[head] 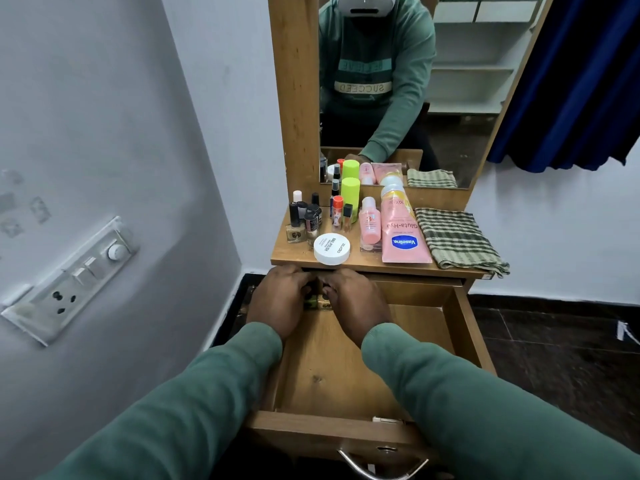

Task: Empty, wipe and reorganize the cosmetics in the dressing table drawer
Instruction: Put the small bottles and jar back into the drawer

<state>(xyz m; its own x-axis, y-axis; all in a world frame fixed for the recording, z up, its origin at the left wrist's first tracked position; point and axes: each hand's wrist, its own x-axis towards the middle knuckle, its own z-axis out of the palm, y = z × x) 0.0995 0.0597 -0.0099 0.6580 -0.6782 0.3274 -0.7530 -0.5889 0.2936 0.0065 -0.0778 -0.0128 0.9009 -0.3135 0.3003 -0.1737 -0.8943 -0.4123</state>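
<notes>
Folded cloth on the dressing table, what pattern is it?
Cloth: dark green and beige checks, head view.

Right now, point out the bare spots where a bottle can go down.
Most room: the drawer floor from the hands to the front and right walls. The left hand and right hand hold small bottles at its back left. Tabletop: a bare corner left of the white jar; the rest is crowded.

The drawer (346, 368) has wide bare wood near me and on the right. At the back, small bottles (320, 302) stand between my left hand (280, 299) and right hand (355, 303), under the tabletop (289, 253) edge.
</notes>
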